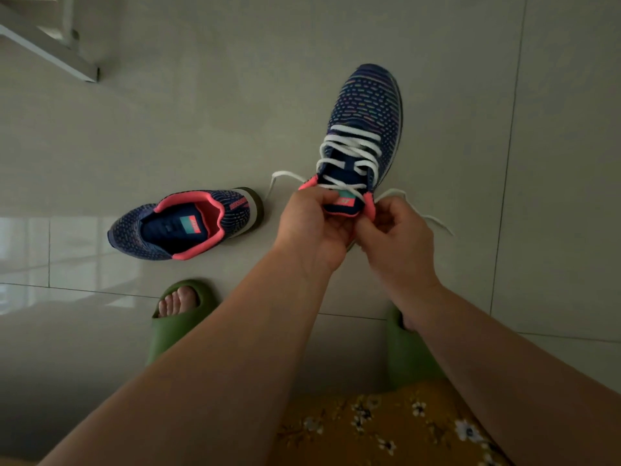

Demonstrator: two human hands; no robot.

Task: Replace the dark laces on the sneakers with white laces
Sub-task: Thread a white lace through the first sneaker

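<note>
The navy knit sneaker with coral collar (364, 129), held above the tiled floor (201, 129), already carries the flat white lace (349, 142). The left hand (312, 227) and right hand (396, 237) pinch its ends. The second matching sneaker (184, 223) lies on the floor, apparently laceless, still to do.

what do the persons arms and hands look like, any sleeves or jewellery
Both forearms are bare right up to the bottom edge of the picture, with no sleeve in view. The left hand and right hand wear no gloves, and no watch or bracelet shows on either wrist. No ring can be seen on the visible fingers. The nails are mostly hidden.
</note>
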